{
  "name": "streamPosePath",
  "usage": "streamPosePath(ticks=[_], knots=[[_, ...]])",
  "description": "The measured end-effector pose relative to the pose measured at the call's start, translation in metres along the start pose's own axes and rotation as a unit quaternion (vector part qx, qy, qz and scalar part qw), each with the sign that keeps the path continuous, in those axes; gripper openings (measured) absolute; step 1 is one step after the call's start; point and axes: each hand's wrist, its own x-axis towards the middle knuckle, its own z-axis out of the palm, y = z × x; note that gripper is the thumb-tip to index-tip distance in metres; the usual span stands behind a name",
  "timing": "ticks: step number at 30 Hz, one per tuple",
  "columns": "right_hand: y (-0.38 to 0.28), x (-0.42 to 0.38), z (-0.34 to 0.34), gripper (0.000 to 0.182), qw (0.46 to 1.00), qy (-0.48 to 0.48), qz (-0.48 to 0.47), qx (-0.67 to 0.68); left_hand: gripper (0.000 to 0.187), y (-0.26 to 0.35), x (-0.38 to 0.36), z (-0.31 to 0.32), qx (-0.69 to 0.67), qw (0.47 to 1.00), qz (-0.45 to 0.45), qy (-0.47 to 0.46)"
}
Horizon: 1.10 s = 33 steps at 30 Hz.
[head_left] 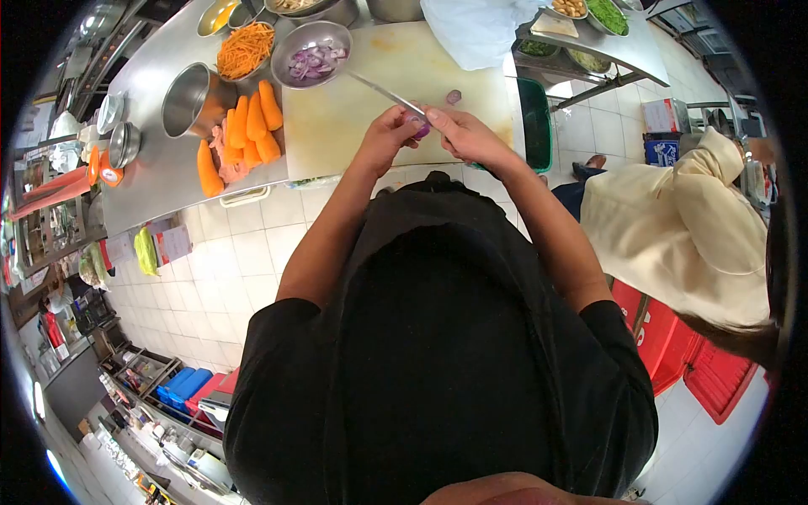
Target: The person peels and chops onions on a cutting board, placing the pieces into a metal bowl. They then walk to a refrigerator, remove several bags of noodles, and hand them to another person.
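My left hand (387,141) has its fingers closed round a small red onion (422,130) just above the near part of the cutting board (337,135). In my right hand (465,137) is a knife (383,91), its blade pointing up and to the left across the onion. Both hands nearly meet there. A small onion piece (454,97) lies on the board beyond my right hand. At the board's far left stands a metal bowl (282,71) with cut red onion (317,61) in it.
Peeled carrots (255,118), a steel pot (181,105) and shredded carrot (245,50) are on the steel table at left. A white plastic bag (480,34) covers the board's far edge. A green bin (534,126) stands at right, near a person in a cream top (673,219).
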Motion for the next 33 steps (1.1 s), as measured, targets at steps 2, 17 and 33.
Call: streamPosePath(ticks=[2,17,33], knots=[[0.001,0.003,0.002,0.055,0.998,0.008,-0.036,-0.042,0.039,-0.001,0.0,0.001,0.016,1.0,0.02,0.015],[0.016,0.013,-0.013,0.061,0.997,0.022,0.041,-0.069,0.04,0.002,0.004,-0.003,0.118,0.992,0.042,0.0],[0.029,0.018,-0.008,0.049,0.994,0.066,-0.042,-0.075,0.032,0.008,0.009,0.012,0.125,0.991,0.043,0.019]])
